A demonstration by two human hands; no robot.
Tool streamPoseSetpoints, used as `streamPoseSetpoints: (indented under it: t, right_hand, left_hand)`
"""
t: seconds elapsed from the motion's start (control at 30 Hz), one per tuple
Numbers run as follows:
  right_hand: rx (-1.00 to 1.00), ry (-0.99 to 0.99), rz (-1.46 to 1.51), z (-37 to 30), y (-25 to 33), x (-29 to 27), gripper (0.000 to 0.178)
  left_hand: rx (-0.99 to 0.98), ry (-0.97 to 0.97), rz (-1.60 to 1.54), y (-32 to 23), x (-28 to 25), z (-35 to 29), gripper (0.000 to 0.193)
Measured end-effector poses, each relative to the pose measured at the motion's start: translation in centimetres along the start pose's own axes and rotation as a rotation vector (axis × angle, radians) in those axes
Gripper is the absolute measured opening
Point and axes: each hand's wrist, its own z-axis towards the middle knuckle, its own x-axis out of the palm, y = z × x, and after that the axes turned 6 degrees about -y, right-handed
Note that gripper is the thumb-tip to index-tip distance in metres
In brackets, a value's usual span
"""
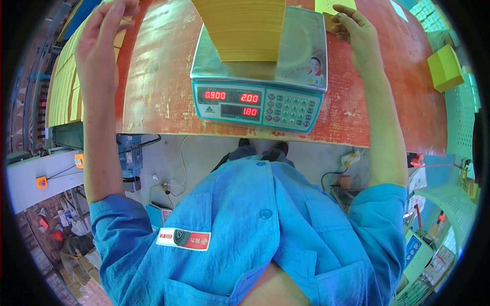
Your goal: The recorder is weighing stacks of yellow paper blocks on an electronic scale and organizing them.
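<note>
A tall stack of yellow cardboard pieces stands on the metal pan of a teal digital scale, whose red display is lit. My left hand is raised to the left of the stack, apart from it, its fingers loosely spread with nothing visible in them. On the other side, my right hand hovers beyond the scale's right edge, thumb and fingers apart and a little bent. Close to its fingertips lies a yellow sheet or piece, partly cut off by the frame. Neither hand touches the stack on the scale.
The scale sits near the front edge of a worn red table. Rows of yellow cardboard line the left side. A yellow block is at the far right, by a green perforated panel. Cables lie on the floor below.
</note>
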Motion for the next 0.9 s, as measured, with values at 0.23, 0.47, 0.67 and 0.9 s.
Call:
streamPoseSetpoints:
  t: [0.23,0.47,0.67,0.9]
  right_hand:
    - [0.033,0.046,0.104,2.3,-2.3,4.2,0.030]
    - [0.066,0.183,0.241,1.1,-4.4,12.0,0.050]
    - [-0.178,0.147,0.023,-7.8,-2.6,9.2,0.044]
    - [0.490,0.031,0.517,-21.2,-7.2,7.8,0.043]
  left_hand:
    - [-0.711,0.272,-0.492,1.0,3.9,11.0,0.049]
    - [-0.848,0.561,-0.354,-2.5,7.6,10.1,0.048]
    - [-0.927,0.697,-0.472,-1.9,3.0,8.0,0.046]
    - [-0.873,0.694,-0.655,3.8,4.1,9.0,0.044]
